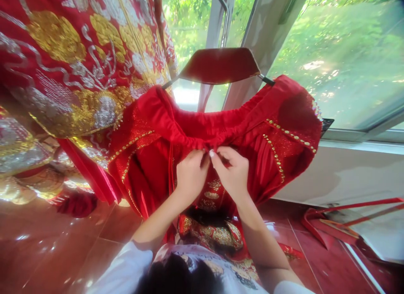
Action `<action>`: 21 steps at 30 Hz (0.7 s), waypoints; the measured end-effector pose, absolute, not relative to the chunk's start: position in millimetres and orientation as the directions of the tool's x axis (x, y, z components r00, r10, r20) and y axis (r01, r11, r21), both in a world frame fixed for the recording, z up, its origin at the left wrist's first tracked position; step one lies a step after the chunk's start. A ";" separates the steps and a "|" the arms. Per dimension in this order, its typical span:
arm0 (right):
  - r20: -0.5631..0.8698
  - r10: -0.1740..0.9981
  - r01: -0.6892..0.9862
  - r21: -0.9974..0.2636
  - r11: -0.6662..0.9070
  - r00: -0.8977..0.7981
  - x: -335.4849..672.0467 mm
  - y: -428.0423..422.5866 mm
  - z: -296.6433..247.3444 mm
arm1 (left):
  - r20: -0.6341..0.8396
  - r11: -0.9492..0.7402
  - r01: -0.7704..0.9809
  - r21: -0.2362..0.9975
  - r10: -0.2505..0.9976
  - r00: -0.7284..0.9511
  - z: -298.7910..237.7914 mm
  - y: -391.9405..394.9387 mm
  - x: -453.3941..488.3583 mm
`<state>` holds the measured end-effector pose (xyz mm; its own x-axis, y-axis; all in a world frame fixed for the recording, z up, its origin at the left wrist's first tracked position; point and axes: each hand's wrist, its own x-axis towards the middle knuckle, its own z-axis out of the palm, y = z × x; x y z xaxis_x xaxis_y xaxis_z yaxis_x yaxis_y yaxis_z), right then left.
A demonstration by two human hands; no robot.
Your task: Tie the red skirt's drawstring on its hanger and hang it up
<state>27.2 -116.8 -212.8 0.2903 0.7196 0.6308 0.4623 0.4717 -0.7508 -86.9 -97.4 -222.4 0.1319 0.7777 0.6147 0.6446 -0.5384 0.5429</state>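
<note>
A red skirt [252, 113] with a gathered elastic waist hangs spread open in front of me, trimmed with lines of gold beads. It hangs from a dark red hanger [221, 66] whose metal ends reach the two sides of the waistband. My left hand [192, 172] pinches the front of the waistband near its middle. Close beside it, my right hand [232, 169] pinches the same spot, thumb and fingertips together. The fingertips of both hands nearly meet there, and any small fastening between them is hidden.
At the left hangs a large red garment [63, 66] with gold and silver embroidery. Behind the hanger are a metal hook rod [225, 20] and a window [341, 66]. A red folded object [334, 231] with long handles lies at right on the tiled floor [72, 252].
</note>
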 end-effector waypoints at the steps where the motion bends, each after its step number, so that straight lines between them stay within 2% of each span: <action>1: 0.607 0.728 0.441 -0.775 0.453 0.319 29.8 -117.6 -215.0 | 0.591 -0.534 0.625 0.570 0.794 0.139 -222.6 -99.5 -88.0; 4: 0.512 0.772 0.358 -0.849 0.389 0.376 35.7 -122.9 -223.5 | 0.439 -0.466 0.472 0.749 0.882 0.173 -232.4 -111.9 -94.8; 7: 0.414 0.846 0.227 -0.907 0.354 0.336 32.0 -132.1 -230.2 | 0.212 -0.256 0.155 0.954 0.944 0.254 -249.1 -126.6 -100.0; 9: 0.334 0.907 0.105 -0.943 0.317 0.256 25.3 -139.2 -231.2 | 0.139 -0.142 -0.008 0.990 0.949 0.283 -256.5 -132.8 -100.9; 11: 0.267 0.946 -0.006 -0.962 0.273 0.185 19.0 -145.5 -229.8 | 0.115 -0.091 -0.094 0.991 0.949 0.292 -258.8 -134.9 -101.1; 15: 0.294 0.924 -0.085 -0.943 0.323 0.246 16.0 -151.6 -227.9 | 0.070 -0.023 -0.180 0.983 0.964 0.257 -255.3 -134.1 -104.4; 17: 0.277 0.930 -0.124 -0.942 0.313 0.242 16.9 -152.4 -229.4 | 0.107 -0.077 -0.203 0.976 0.984 0.140 -252.6 -135.6 -107.6; 18: 0.255 0.941 -0.147 -0.945 0.291 0.224 16.8 -152.7 -230.4 | 0.174 -0.159 -0.193 0.968 0.983 0.064 -250.9 -137.0 -109.0; 20: 0.224 0.952 -0.160 -0.952 0.259 0.207 14.8 -153.7 -232.2 | 0.409 -0.411 -0.082 0.908 0.912 -0.034 -245.7 -140.2 -110.3; 21: 0.230 0.949 -0.143 -0.954 0.264 0.214 13.2 -154.4 -232.6 | 0.555 -0.555 0.015 0.832 0.831 -0.041 -242.1 -141.5 -109.9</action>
<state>13.2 -154.4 -232.6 0.2139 0.9493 0.2304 -0.1428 0.2637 -0.9540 -109.9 -141.5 -242.1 -0.0409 0.8307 0.5552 0.0147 -0.5551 0.8317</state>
